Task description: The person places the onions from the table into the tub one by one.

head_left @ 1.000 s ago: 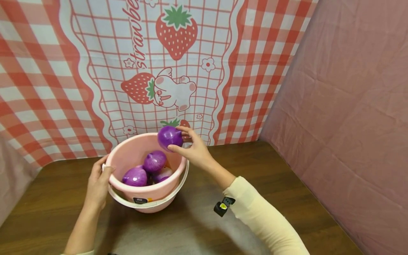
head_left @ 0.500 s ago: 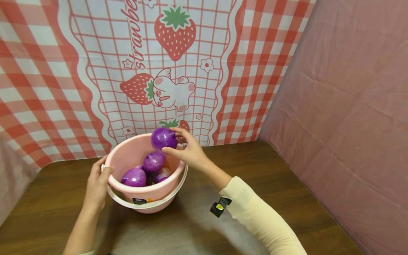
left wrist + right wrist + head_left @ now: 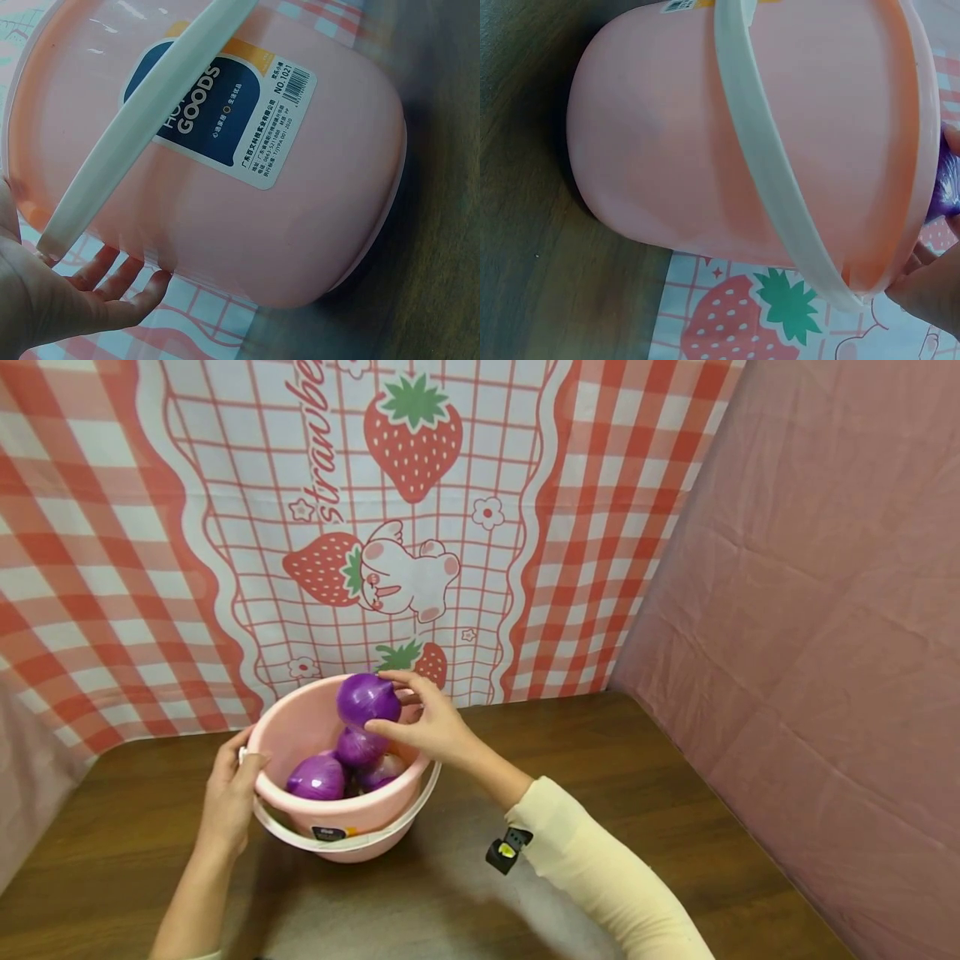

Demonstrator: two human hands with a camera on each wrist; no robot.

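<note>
A pink plastic bucket (image 3: 300, 718) with a white handle (image 3: 142, 139) stands on the table. My left hand (image 3: 232, 789) grips its rim at the left, thumb over the edge and fingers along the outer wall. My right hand (image 3: 431, 718) pinches a shiny purple onion (image 3: 367, 700) between thumb and fingers, over the bucket's opening at its right side. Inside the bucket lie a purple onion (image 3: 317, 777) at the left, another onion (image 3: 360, 747) partly covered by the held one, and a paler onion (image 3: 384, 770) at the right. The bucket's bottom is mostly hidden.
The dark wooden table (image 3: 600, 793) reaches to the right and front of the bucket. Behind it hangs a red and white strawberry cloth (image 3: 480, 568). A pink fabric wall (image 3: 810, 610) closes off the right side. The bucket handle hangs down at the front.
My right hand has moved left and slightly down, bringing the purple onion from above the right rim to over the bucket's inside. My left hand keeps its hold on the rim.
</note>
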